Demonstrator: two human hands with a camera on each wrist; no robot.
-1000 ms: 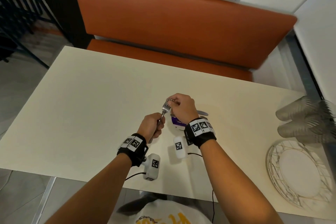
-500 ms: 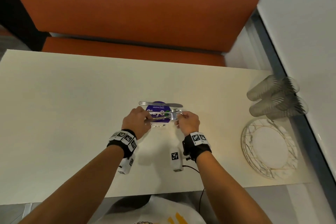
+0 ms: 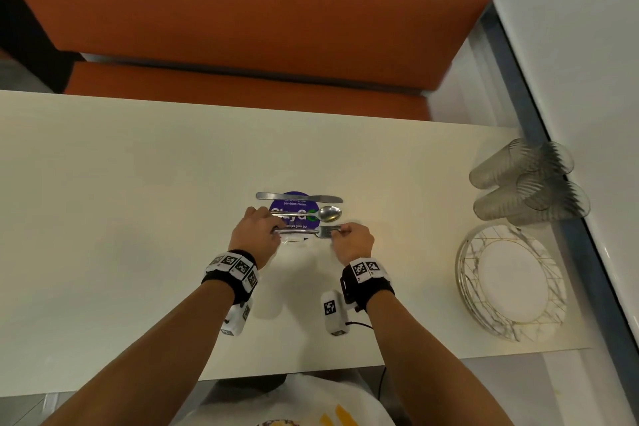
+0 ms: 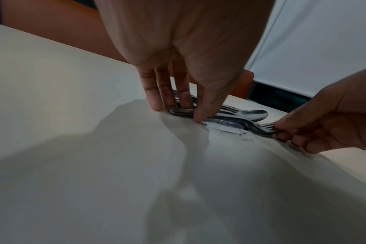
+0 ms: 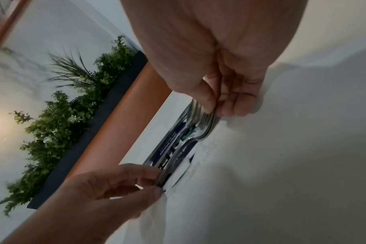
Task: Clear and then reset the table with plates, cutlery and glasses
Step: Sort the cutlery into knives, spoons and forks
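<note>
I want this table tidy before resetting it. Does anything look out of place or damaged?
Yes: the round purple sticker under the steel cutlery looks torn along its near edge, white scraps showing. The ribbed glass tumblers lie on their sides.

Head cam bright, wrist cams murky

Even overhead light up top, edges bowed. Both wrist views are dim, grainy and soft, with big shadows pooling across the desk point(image 4: 52, 82).

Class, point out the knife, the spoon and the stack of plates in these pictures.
knife point(image 3: 299, 197): head view, middle of the blade and handle.
spoon point(image 3: 329, 213): head view, on its bowl.
stack of plates point(image 3: 511, 279): head view, centre of the top plate.
</note>
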